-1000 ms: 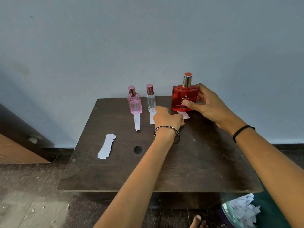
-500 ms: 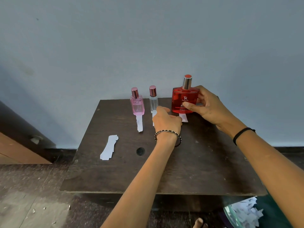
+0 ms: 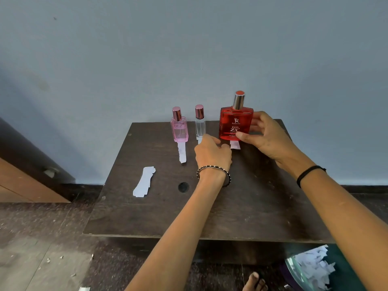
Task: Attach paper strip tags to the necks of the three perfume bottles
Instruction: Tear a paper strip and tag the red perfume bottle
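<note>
Three perfume bottles stand along the far edge of a dark wooden table (image 3: 262,206). A pink bottle (image 3: 179,129) has a white paper strip (image 3: 181,153) trailing from under it. The slim clear bottle (image 3: 199,126) stands on a strip that my left hand mostly hides. My right hand (image 3: 266,137) grips the red bottle (image 3: 235,124) by its right side and front. A short strip (image 3: 235,144) pokes out beneath the red bottle. My left hand (image 3: 212,154) rests on the table with curled fingers, pinching that strip's near left end.
A small stack of loose paper strips (image 3: 144,184) lies on the table's left side, near a round hole (image 3: 183,187). A bowl of paper scraps (image 3: 310,267) and a bare foot (image 3: 254,282) are on the floor below. A wall rises right behind the bottles.
The strip under the red bottle lay slanted to the right and now sits straighter and shorter beneath it. Both hands stay at the red bottle, barely moved.
</note>
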Action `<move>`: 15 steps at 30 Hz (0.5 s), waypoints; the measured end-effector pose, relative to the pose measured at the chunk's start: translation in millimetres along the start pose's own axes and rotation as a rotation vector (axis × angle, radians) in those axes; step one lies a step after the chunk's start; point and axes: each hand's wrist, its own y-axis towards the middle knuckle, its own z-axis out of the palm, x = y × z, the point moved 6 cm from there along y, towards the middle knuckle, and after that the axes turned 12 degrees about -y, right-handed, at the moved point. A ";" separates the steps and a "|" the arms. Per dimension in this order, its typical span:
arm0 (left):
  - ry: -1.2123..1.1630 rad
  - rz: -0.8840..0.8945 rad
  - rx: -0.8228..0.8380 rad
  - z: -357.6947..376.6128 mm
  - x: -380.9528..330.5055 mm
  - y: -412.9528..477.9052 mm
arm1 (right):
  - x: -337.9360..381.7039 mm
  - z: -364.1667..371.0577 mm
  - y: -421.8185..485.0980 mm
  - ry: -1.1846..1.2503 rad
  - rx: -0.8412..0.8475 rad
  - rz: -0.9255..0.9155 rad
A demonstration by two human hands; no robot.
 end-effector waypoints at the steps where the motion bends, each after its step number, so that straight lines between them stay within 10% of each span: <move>1: 0.023 0.008 0.001 -1.3 0.5 -1.5 | -3.0 0.0 -3.7 -0.003 -0.015 0.030; 15: 0.131 0.027 0.073 -35.2 0.5 -44.3 | 11.1 17.9 -99.7 -0.085 -0.084 0.165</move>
